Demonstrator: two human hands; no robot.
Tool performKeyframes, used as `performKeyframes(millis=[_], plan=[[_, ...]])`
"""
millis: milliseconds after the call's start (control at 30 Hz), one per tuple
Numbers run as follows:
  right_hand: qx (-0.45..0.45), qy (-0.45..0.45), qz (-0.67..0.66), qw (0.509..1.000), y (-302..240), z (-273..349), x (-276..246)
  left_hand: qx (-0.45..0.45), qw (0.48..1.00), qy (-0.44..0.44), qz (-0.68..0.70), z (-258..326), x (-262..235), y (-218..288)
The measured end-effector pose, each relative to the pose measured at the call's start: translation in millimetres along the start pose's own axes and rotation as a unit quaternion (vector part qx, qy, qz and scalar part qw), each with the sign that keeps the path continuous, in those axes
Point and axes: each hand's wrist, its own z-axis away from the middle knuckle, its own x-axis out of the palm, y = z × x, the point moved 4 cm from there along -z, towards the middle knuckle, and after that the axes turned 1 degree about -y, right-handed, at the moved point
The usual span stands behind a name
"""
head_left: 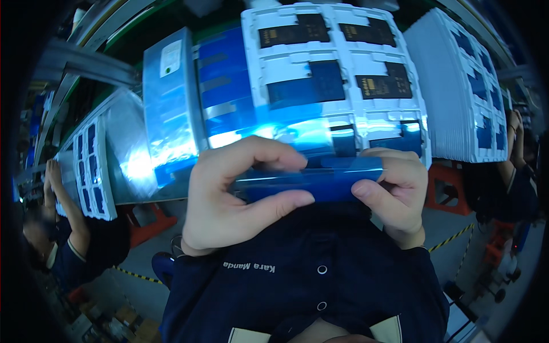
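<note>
Between my hands, in front of my chest, is a glossy, see-through blue film (337,186), bent along its length. My left hand (220,197) curls around its left end, thumb below and fingers above, the fingertips slightly blurred. My right hand (400,186) pinches the right end between thumb and fingers. Just beyond lies a white moulded tray (351,63) with flat black L-shaped pieces (383,86) in its pockets. A blue sheen covers the tray's near-left pockets; I cannot tell whether it is the same film. Left of the tray lie blue film sheets (226,74).
A shiny blue-silver box (171,108) with a white label stands at the left, beside clear plastic (123,131). A tall stack of white trays (457,86) rises at the right. Co-workers (74,217) sit at both sides, near red stools (151,223).
</note>
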Motion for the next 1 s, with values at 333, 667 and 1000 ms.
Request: performKeyframes(millis=[333,667,1000], plan=[[0.001,0.180,-0.038,0.983,13.4,32.4,-42.6,0.052,0.990,-0.134,0.006,-19.9,52.2,-24.2],[0.080,0.289,-0.047,0.953,61.0,-1.0,-131.1,0.067,0.920,-0.376,0.091,-41.3,89.1,-20.5],[0.144,0.294,0.029,0.944,92.9,-5.3,-131.9,0.245,0.898,-0.146,-0.336,-93.9,81.4,-47.9]])
